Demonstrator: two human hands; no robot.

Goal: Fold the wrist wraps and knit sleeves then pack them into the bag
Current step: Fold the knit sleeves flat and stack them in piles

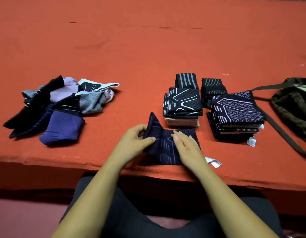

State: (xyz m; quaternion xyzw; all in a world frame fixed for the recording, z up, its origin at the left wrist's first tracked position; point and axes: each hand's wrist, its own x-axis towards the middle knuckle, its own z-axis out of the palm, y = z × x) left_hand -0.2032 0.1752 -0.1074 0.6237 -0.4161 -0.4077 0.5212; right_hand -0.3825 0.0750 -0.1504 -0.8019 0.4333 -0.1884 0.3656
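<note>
Left hand [138, 138]: I pinch the sleeve [167, 145] end, lifting it to fold.
Right hand [184, 143]: flat, fingers straight, pressing the sleeve to hold it.

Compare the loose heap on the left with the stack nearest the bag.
The left heap is tangled and unfolded; the right stack is folded square. The heap sprawls, showing lilac, grey and purple; the stack rises in neat layers, mostly dark. Both rest on the red table.
</note>
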